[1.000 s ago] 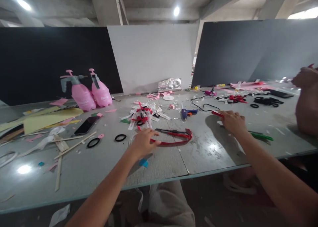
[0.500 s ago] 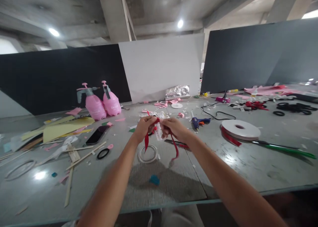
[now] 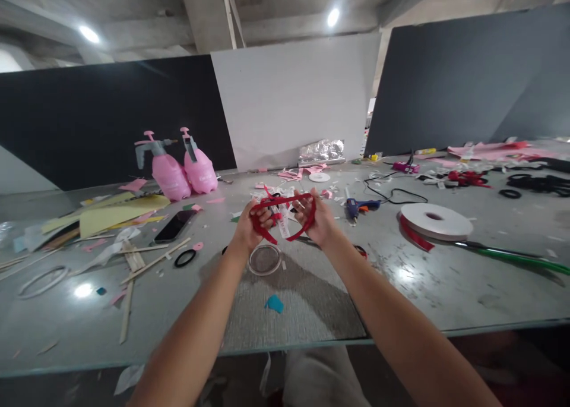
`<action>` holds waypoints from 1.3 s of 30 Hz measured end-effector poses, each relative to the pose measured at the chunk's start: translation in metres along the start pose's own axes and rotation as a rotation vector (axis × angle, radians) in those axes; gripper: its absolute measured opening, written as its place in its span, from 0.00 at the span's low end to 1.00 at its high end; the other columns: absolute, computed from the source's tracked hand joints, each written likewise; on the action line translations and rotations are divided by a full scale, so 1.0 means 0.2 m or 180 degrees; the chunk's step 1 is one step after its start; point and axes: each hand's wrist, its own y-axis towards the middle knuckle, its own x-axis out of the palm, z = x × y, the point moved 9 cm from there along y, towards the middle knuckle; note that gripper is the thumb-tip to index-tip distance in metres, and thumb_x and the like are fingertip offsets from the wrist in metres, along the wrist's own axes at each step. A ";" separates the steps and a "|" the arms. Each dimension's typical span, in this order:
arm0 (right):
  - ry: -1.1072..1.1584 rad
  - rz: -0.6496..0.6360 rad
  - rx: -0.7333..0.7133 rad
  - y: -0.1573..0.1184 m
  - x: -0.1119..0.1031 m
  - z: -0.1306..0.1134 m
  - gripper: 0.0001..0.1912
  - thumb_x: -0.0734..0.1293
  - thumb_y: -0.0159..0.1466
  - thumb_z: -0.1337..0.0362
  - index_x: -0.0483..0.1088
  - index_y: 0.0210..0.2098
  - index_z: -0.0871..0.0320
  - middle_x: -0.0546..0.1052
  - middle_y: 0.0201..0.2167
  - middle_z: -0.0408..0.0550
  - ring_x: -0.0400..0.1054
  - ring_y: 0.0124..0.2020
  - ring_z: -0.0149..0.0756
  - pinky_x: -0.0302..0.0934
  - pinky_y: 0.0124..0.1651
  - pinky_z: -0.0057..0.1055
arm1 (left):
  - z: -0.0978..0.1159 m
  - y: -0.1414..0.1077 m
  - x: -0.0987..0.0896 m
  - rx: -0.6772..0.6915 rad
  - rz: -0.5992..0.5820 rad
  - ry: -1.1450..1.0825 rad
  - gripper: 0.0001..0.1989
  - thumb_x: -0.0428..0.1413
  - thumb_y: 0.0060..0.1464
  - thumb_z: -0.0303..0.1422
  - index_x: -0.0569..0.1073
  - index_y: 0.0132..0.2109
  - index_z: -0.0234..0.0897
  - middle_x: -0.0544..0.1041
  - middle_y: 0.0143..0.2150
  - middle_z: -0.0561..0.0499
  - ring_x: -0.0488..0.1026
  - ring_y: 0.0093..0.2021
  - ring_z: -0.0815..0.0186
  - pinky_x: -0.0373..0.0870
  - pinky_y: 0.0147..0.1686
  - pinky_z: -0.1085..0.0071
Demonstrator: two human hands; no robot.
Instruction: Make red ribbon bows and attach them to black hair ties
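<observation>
Left hand (image 3: 250, 226) and right hand (image 3: 318, 220) over the counter (image 3: 312, 318), fingers of each pinching a red ribbon (image 3: 282, 201), nearly straight between them, ends drooping. White ring (image 3: 264, 274) lies nearer; white spool (image 3: 452, 221) at right.

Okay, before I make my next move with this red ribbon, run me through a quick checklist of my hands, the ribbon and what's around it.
1. Left hand holding the long red ribbon strip: ok.
2. Right hand holding it too: ok.
3. Ribbon spread out between the hands: ok, nearly straight across, with its ends hanging below.
4. Grey tabletop free of scraps: not ok, a small blue scrap lies between the forearms.
5. Blue glue gun away from the hands: ok, it lies to their right.
6. Glue gun cool: cannot tell.
</observation>
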 end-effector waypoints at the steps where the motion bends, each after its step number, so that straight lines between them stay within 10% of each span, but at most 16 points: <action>1: 0.0028 -0.0033 -0.0035 -0.01 0.01 0.00 0.18 0.72 0.56 0.53 0.62 0.28 0.56 0.76 0.36 0.42 0.67 0.29 0.26 0.56 0.18 0.18 | -0.02 0.00 -0.01 0.0003 0.0091 -0.0111 0.19 0.55 0.58 0.39 0.62 0.22 0.35 0.68 0.20 0.54 0.67 0.21 0.73 0.64 0.21 0.77; 6: 0.0127 -0.0559 0.0177 -0.05 0.10 0.08 0.15 0.72 0.57 0.54 0.65 0.32 0.56 0.73 0.30 0.38 0.53 0.17 0.19 0.45 0.13 0.16 | -0.04 -0.01 -0.03 0.0371 0.0298 -0.0588 0.15 0.52 0.61 0.39 0.73 0.29 0.36 0.78 0.33 0.50 0.76 0.41 0.67 0.72 0.45 0.67; 10: -0.0041 -0.0341 0.0294 -0.05 0.08 0.17 0.18 0.72 0.57 0.54 0.61 0.28 0.57 0.65 0.21 0.33 0.41 0.12 0.17 0.37 0.12 0.17 | 0.00 -0.03 -0.02 0.0610 0.0261 -0.0635 0.19 0.55 0.59 0.40 0.68 0.23 0.36 0.72 0.22 0.55 0.74 0.30 0.71 0.72 0.46 0.67; 18: -0.0498 -0.0309 0.0161 -0.05 0.07 0.21 0.16 0.75 0.53 0.58 0.66 0.31 0.58 0.69 0.23 0.36 0.50 0.14 0.17 0.43 0.14 0.17 | -0.04 -0.05 0.05 0.0390 0.0127 -0.0400 0.18 0.51 0.62 0.41 0.65 0.27 0.36 0.61 0.20 0.60 0.59 0.19 0.76 0.71 0.34 0.74; 27: -0.0539 -0.0067 -0.0129 0.00 0.02 0.14 0.19 0.77 0.50 0.62 0.69 0.37 0.57 0.73 0.25 0.38 0.59 0.17 0.20 0.55 0.16 0.17 | -0.10 -0.01 0.06 0.0291 -0.0035 0.0304 0.10 0.61 0.53 0.33 0.68 0.33 0.35 0.69 0.27 0.57 0.66 0.23 0.76 0.68 0.31 0.76; 39: -0.0426 -0.0478 0.0626 -0.04 0.04 0.19 0.13 0.75 0.54 0.63 0.69 0.34 0.61 0.73 0.25 0.40 0.65 0.19 0.21 0.65 0.22 0.16 | -0.07 -0.01 -0.01 0.0082 0.0123 0.0093 0.05 0.57 0.57 0.31 0.71 0.36 0.33 0.73 0.29 0.55 0.70 0.25 0.76 0.72 0.36 0.74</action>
